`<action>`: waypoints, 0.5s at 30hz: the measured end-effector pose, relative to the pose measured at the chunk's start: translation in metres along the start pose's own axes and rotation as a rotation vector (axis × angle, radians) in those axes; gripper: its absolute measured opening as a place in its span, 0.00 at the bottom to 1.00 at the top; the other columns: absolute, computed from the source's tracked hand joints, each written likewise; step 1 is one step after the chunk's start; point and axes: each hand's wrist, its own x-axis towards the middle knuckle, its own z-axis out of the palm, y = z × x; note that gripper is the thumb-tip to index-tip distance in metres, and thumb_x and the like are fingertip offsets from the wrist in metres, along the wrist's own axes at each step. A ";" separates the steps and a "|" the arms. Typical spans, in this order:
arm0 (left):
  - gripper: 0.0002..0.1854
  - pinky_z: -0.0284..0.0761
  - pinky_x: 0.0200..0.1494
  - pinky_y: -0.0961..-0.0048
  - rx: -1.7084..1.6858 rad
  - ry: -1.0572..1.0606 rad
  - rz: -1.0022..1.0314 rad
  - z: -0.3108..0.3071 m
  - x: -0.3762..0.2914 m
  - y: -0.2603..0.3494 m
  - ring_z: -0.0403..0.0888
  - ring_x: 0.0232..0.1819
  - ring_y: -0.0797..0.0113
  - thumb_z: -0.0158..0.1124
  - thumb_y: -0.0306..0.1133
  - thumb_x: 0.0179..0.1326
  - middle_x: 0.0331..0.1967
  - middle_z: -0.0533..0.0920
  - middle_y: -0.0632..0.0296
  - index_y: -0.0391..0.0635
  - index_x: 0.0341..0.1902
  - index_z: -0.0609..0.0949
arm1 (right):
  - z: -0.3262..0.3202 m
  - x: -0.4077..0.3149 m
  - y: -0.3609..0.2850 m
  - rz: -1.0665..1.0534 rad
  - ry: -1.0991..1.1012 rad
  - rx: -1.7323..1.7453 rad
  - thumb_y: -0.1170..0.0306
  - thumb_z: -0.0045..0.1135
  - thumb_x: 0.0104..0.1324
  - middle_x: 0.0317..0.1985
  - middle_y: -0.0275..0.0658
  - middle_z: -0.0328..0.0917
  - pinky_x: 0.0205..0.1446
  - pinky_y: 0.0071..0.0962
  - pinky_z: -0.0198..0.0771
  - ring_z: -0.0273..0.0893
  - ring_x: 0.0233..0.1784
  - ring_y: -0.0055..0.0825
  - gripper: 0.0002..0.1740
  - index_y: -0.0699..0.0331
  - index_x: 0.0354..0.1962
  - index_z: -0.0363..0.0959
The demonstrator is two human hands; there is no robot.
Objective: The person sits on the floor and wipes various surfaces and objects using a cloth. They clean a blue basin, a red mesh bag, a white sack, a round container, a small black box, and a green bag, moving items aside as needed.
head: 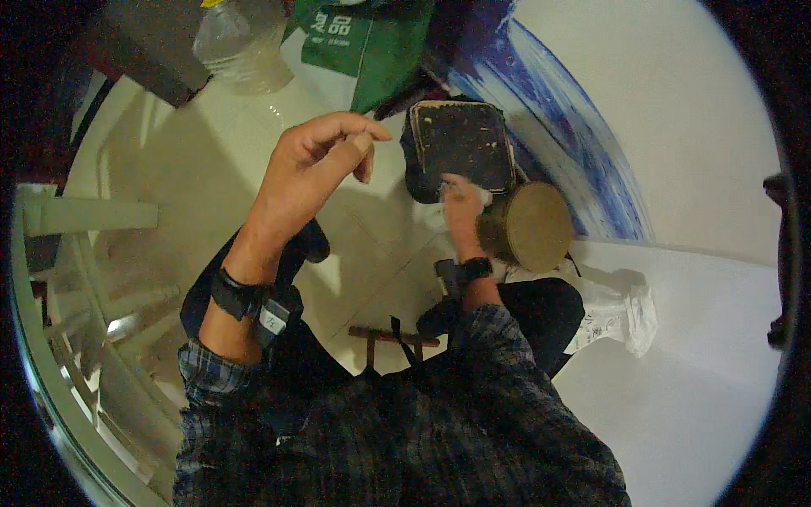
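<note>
My left hand (323,152) is raised over the tiled floor, fingers loosely curled and the thumb near the index finger. I see nothing held in it. My right hand (464,206) reaches to the near edge of a dark square-topped object (464,144) with a pale rim and light flecks. Whitish translucent material (432,217) shows beside and behind the right fingers; blur hides whether they grip it. Right of that hand stands a brownish cylindrical canister (539,227) with a round, flat top. Both wrists wear black straps.
A clear plastic bottle (237,47) and a green bag (396,57) bearing writing are at the far side. A blue-and-white panel (557,120) lines the right wall. A white printed bag (618,323) lies right of my knee. Brown bars (394,336) show between my legs.
</note>
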 end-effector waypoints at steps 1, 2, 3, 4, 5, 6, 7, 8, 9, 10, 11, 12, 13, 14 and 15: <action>0.11 0.74 0.40 0.77 0.012 -0.002 -0.018 0.000 0.000 0.000 0.76 0.33 0.78 0.58 0.32 0.72 0.27 0.79 0.68 0.40 0.47 0.85 | 0.016 0.002 -0.007 0.044 -0.149 -0.054 0.72 0.61 0.63 0.49 0.41 0.80 0.53 0.35 0.75 0.78 0.49 0.38 0.23 0.59 0.57 0.74; 0.11 0.74 0.40 0.77 -0.006 -0.009 -0.025 0.000 0.001 0.001 0.76 0.33 0.78 0.59 0.33 0.72 0.28 0.80 0.67 0.40 0.47 0.85 | 0.031 0.007 -0.009 0.030 -0.301 -0.081 0.72 0.63 0.62 0.50 0.40 0.80 0.53 0.33 0.74 0.78 0.49 0.35 0.25 0.59 0.58 0.73; 0.11 0.74 0.40 0.77 0.004 -0.010 -0.015 -0.001 0.001 0.001 0.76 0.33 0.78 0.59 0.33 0.72 0.28 0.80 0.67 0.40 0.47 0.85 | 0.042 0.014 -0.005 0.107 -0.441 -0.163 0.70 0.64 0.62 0.51 0.39 0.80 0.54 0.34 0.75 0.78 0.50 0.35 0.27 0.59 0.59 0.72; 0.11 0.74 0.40 0.77 0.011 -0.012 -0.006 -0.002 0.001 0.001 0.77 0.33 0.78 0.59 0.33 0.72 0.28 0.80 0.67 0.40 0.47 0.85 | 0.051 0.021 0.002 0.070 -0.563 -0.165 0.67 0.65 0.61 0.53 0.39 0.79 0.54 0.34 0.75 0.78 0.50 0.36 0.28 0.59 0.60 0.72; 0.11 0.74 0.40 0.77 0.018 -0.008 0.001 -0.003 0.001 0.002 0.77 0.33 0.78 0.59 0.33 0.72 0.28 0.80 0.67 0.40 0.47 0.85 | 0.056 0.025 0.013 -0.132 -0.443 -0.293 0.67 0.62 0.63 0.53 0.42 0.79 0.53 0.35 0.75 0.79 0.48 0.38 0.30 0.58 0.63 0.69; 0.11 0.73 0.40 0.77 0.031 0.006 0.000 -0.003 0.001 0.002 0.77 0.33 0.78 0.59 0.33 0.72 0.28 0.80 0.67 0.40 0.47 0.85 | 0.061 0.027 0.023 -0.397 -0.301 -0.368 0.67 0.60 0.65 0.54 0.46 0.79 0.51 0.37 0.75 0.79 0.46 0.40 0.31 0.58 0.66 0.67; 0.11 0.73 0.40 0.77 0.017 0.009 0.000 -0.003 0.001 0.002 0.77 0.33 0.77 0.59 0.32 0.71 0.28 0.80 0.67 0.40 0.47 0.85 | 0.064 0.029 0.030 -0.660 -0.160 -0.440 0.68 0.57 0.66 0.54 0.49 0.79 0.50 0.39 0.76 0.80 0.44 0.42 0.33 0.57 0.69 0.64; 0.11 0.73 0.40 0.77 0.009 0.015 0.002 -0.003 0.000 0.003 0.77 0.33 0.77 0.59 0.32 0.71 0.28 0.80 0.67 0.39 0.47 0.85 | 0.064 0.032 0.035 -0.586 -0.258 -0.568 0.67 0.55 0.67 0.55 0.50 0.79 0.49 0.40 0.76 0.80 0.44 0.43 0.34 0.56 0.71 0.62; 0.10 0.73 0.40 0.77 -0.006 0.025 -0.003 -0.003 -0.001 0.003 0.77 0.32 0.77 0.59 0.31 0.71 0.28 0.80 0.67 0.39 0.47 0.85 | 0.062 0.032 0.035 -0.584 -0.240 -0.583 0.66 0.54 0.68 0.56 0.52 0.78 0.49 0.42 0.76 0.81 0.44 0.44 0.35 0.55 0.73 0.60; 0.11 0.73 0.40 0.76 0.009 0.022 0.009 -0.003 -0.002 0.004 0.77 0.33 0.77 0.58 0.31 0.71 0.29 0.80 0.67 0.39 0.47 0.85 | 0.060 0.031 0.031 -0.217 -0.476 -0.650 0.65 0.54 0.68 0.58 0.51 0.77 0.50 0.43 0.76 0.80 0.46 0.44 0.36 0.54 0.73 0.60; 0.11 0.73 0.41 0.76 -0.004 0.016 0.012 -0.003 -0.003 0.005 0.77 0.34 0.77 0.58 0.31 0.71 0.29 0.80 0.67 0.38 0.48 0.85 | 0.056 0.029 0.023 -0.012 -0.588 -0.705 0.65 0.53 0.68 0.59 0.51 0.77 0.51 0.46 0.76 0.80 0.48 0.45 0.36 0.54 0.74 0.59; 0.11 0.73 0.41 0.76 -0.014 0.008 0.015 -0.004 -0.004 0.006 0.77 0.34 0.76 0.58 0.31 0.71 0.29 0.80 0.66 0.38 0.48 0.85 | 0.052 0.026 0.010 0.064 -0.617 -0.743 0.65 0.53 0.68 0.60 0.50 0.77 0.52 0.48 0.76 0.80 0.50 0.45 0.36 0.53 0.74 0.59; 0.12 0.73 0.41 0.76 -0.023 -0.001 0.021 -0.004 -0.005 0.008 0.77 0.34 0.76 0.57 0.31 0.71 0.30 0.80 0.66 0.38 0.48 0.85 | 0.047 0.022 -0.005 0.187 -0.633 -0.746 0.64 0.52 0.68 0.60 0.50 0.77 0.52 0.51 0.76 0.80 0.51 0.46 0.36 0.52 0.74 0.59; 0.12 0.73 0.41 0.76 -0.015 -0.013 0.031 -0.005 -0.006 0.009 0.77 0.35 0.76 0.57 0.32 0.71 0.30 0.80 0.66 0.38 0.48 0.84 | 0.041 0.023 -0.019 0.251 -0.668 -0.714 0.65 0.51 0.68 0.59 0.49 0.78 0.52 0.52 0.76 0.80 0.52 0.47 0.36 0.52 0.74 0.59; 0.12 0.73 0.42 0.76 -0.008 -0.025 0.040 -0.006 -0.007 0.011 0.77 0.35 0.76 0.57 0.32 0.71 0.30 0.80 0.65 0.38 0.48 0.84 | 0.037 0.021 -0.032 0.269 -0.677 -0.689 0.66 0.51 0.68 0.57 0.49 0.79 0.51 0.52 0.76 0.80 0.50 0.47 0.36 0.53 0.74 0.59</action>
